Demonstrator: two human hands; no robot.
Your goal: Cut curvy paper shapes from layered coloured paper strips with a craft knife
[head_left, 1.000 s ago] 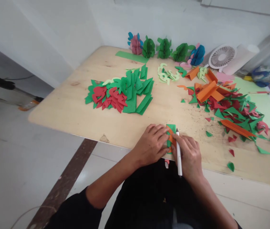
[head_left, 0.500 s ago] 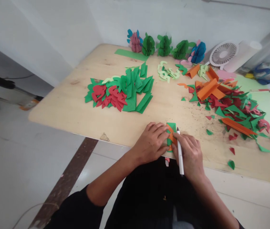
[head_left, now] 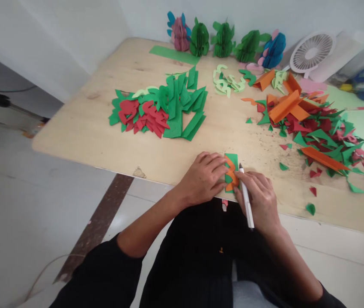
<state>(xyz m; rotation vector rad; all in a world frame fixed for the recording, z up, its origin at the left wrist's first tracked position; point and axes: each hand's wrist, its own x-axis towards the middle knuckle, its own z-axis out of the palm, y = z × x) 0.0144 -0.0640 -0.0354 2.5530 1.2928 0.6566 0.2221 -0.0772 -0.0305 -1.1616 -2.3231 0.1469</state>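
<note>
A green paper rectangle [head_left: 234,157] lies near the table's front edge, with a wavy orange paper cut-out [head_left: 232,176] on top. My left hand [head_left: 201,177] rests over their left side, fingers stretched out and tips on the paper. In my right hand [head_left: 261,199] is a white pen [head_left: 247,203], its dark tip pointing away from me just right of the green rectangle. The thumb and fingertips of that hand touch the right side of the papers, and its curled lower fingers are partly hidden.
Green folded papers [head_left: 175,117] and red cut-outs [head_left: 151,117] are piled at left. Orange folded strips [head_left: 284,107] and scraps [head_left: 326,145] lie at right. Paper honeycomb figures [head_left: 223,40] and a white fan [head_left: 312,52] stand along the wall.
The view has tilted, so the table sits higher in the picture. My right hand has shifted slightly rightward, uncovering more of the orange cut-out, and the pen leans a little more.
</note>
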